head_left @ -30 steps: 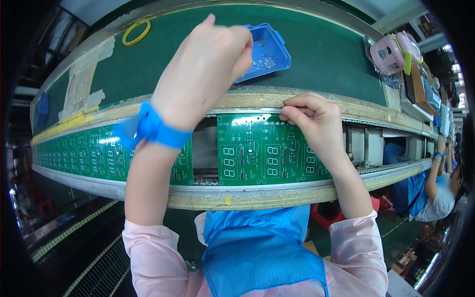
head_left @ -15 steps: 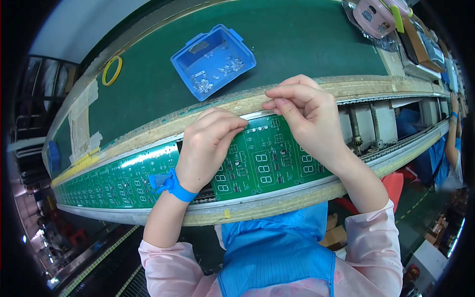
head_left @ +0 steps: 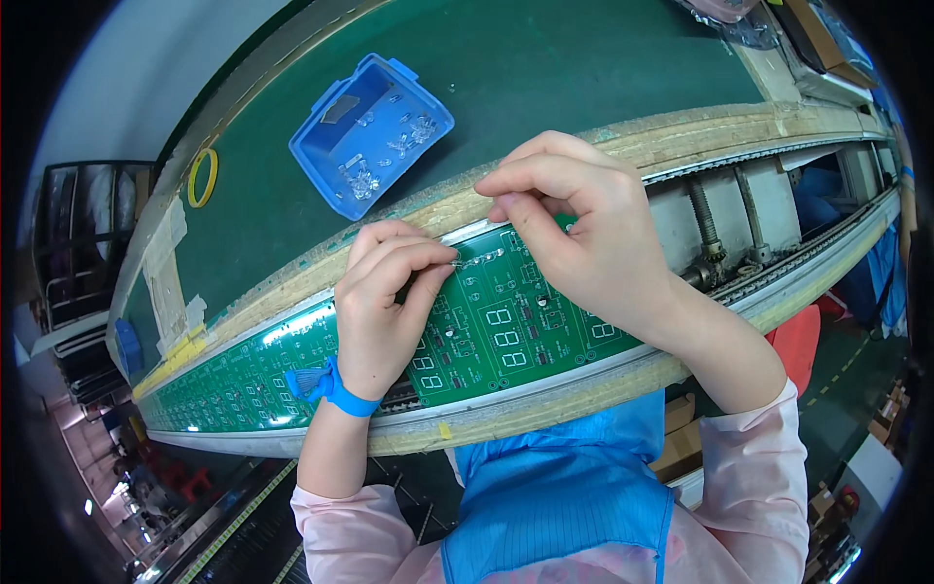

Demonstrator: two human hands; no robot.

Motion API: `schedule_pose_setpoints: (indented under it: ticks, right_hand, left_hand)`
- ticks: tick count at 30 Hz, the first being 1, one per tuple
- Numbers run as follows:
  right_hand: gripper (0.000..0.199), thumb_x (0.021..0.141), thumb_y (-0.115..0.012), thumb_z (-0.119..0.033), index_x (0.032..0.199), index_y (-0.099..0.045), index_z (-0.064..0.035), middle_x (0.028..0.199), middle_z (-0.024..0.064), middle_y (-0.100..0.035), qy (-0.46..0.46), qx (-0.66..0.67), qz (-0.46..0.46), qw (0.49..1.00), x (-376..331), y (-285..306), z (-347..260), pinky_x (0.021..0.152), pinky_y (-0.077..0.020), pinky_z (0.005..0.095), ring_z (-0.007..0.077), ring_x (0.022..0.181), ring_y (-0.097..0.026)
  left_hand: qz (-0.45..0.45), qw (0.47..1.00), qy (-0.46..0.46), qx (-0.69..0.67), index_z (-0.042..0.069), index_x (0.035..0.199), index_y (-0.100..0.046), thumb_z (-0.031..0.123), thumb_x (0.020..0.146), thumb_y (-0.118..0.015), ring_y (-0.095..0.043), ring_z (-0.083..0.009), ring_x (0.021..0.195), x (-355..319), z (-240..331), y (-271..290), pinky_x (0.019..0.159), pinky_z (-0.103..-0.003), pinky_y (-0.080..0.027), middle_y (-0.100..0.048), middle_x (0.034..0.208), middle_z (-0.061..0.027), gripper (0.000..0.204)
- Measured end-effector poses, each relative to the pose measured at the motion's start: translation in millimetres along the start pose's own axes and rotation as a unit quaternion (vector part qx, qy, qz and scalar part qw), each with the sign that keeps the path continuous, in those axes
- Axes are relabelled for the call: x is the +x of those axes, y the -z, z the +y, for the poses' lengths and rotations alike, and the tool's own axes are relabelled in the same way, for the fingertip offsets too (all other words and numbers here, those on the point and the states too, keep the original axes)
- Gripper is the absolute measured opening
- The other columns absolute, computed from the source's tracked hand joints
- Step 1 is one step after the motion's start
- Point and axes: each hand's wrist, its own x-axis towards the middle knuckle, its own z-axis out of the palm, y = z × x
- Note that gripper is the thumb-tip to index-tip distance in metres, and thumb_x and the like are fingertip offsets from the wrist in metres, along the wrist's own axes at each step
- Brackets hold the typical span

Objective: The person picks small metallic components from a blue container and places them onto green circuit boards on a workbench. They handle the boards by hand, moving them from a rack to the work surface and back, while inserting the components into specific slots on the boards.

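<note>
A green circuit board (head_left: 506, 336) with white digit outlines lies in the rail track below my hands. My left hand (head_left: 379, 297), a blue strap (head_left: 345, 391) round its wrist, is closed in a pinch at the board's upper left corner. Its fingertips meet the end of a short row of small clear parts (head_left: 484, 259) there. Above the board's far edge, my right hand (head_left: 589, 219) is closed with thumb and forefinger together. Whatever either pinch holds is too small to make out. Beyond them stands a blue bin (head_left: 316, 161) with loose small clear parts (head_left: 362, 182).
More green boards (head_left: 263, 360) fill the track at left. To the right, the track shows a threaded rod (head_left: 702, 216) and chain. A yellow tape ring (head_left: 202, 178) lies on the green table. Wooden rails (head_left: 720, 141) edge the track; a box (head_left: 827, 44) stands far right.
The view has tilted and shifted, so the bin and board appear further left. My right hand has drawn slightly closer to my left fingertips. My left hand keeps its pinch at the board's corner.
</note>
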Motion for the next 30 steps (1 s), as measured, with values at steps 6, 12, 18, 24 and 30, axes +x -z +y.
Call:
schedule_pose_setpoints:
  ticks: [6,12,18,24,30]
  right_hand:
    - [0.014,0.083,-0.061,0.008,0.092,-0.069,0.0012,0.089,0.0099,-0.066,0.009,-0.036,-0.036,0.999,0.9,5.7,-1.8,0.062,-0.0532,0.0251,0.0164,0.075,-0.066]
    - [0.013,0.082,-0.062,0.007,0.091,-0.070,0.0007,0.088,0.0096,-0.066,0.017,-0.035,-0.028,0.999,0.0,4.7,-1.2,0.060,-0.0523,0.0254,0.0166,0.074,-0.065]
    - [0.013,0.081,-0.062,0.007,0.091,-0.070,0.0008,0.088,0.0097,-0.066,0.021,-0.041,-0.030,0.998,0.4,4.4,-0.7,0.061,-0.0527,0.0259,0.0170,0.073,-0.065]
    - [0.013,0.081,-0.062,0.007,0.091,-0.069,0.0010,0.087,0.0101,-0.067,0.028,-0.042,-0.031,0.998,0.5,4.8,-1.2,0.061,-0.0530,0.0266,0.0180,0.073,-0.066]
    - [0.013,0.081,-0.063,0.007,0.091,-0.069,0.0011,0.088,0.0102,-0.067,0.027,-0.039,-0.031,0.998,0.6,4.7,-1.9,0.062,-0.0531,0.0269,0.0184,0.074,-0.066]
  left_hand:
    - [-0.007,1.000,0.004,0.016,0.004,0.086,-0.069,-0.005,0.073,-0.073,-0.061,-0.0229,0.089,-1.6,-2.5,-2.5,0.074,-0.033,-0.050,-0.067,0.084,-0.0066,0.016]
    - [-0.022,0.999,0.017,0.025,0.002,0.086,-0.067,-0.006,0.071,-0.073,-0.061,-0.0212,0.089,-2.4,4.1,-1.7,0.077,-0.031,-0.049,-0.066,0.086,-0.0074,0.018]
    - [-0.026,0.998,-0.003,0.058,0.002,0.087,-0.066,-0.006,0.071,-0.073,-0.061,-0.0205,0.087,-2.9,4.8,-3.1,0.073,-0.030,-0.050,-0.064,0.087,-0.0082,0.019]
    - [-0.021,0.998,0.015,0.056,0.002,0.087,-0.066,-0.006,0.071,-0.073,-0.061,-0.0201,0.086,-3.0,6.8,-3.9,0.073,-0.030,-0.050,-0.064,0.088,-0.0085,0.019]
    - [-0.022,0.998,0.007,0.065,0.002,0.088,-0.066,-0.006,0.071,-0.073,-0.061,-0.0203,0.085,-2.5,6.8,-4.1,0.073,-0.030,-0.050,-0.064,0.088,-0.0085,0.020]
